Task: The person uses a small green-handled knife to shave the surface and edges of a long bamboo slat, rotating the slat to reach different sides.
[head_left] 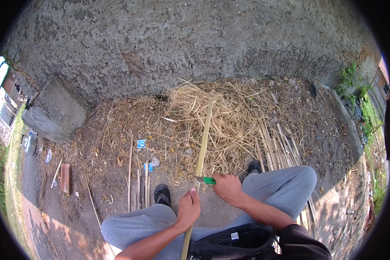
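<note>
A long, flat, pale bamboo strip runs from my lap up and away toward a straw-coloured heap. My left hand is closed round its lower part, thumb laid along the top. In my right hand is a green utility knife, gripped in a fist. Its short blade points left and meets the strip just beyond my left thumb. How deep the edge sits in the strip is too small to tell.
A heap of thin shavings lies against the rough wall. Split strips are stacked beyond my right knee, with more thin strips beside my left foot. A concrete block stands far left; a reddish brick lies nearer.
</note>
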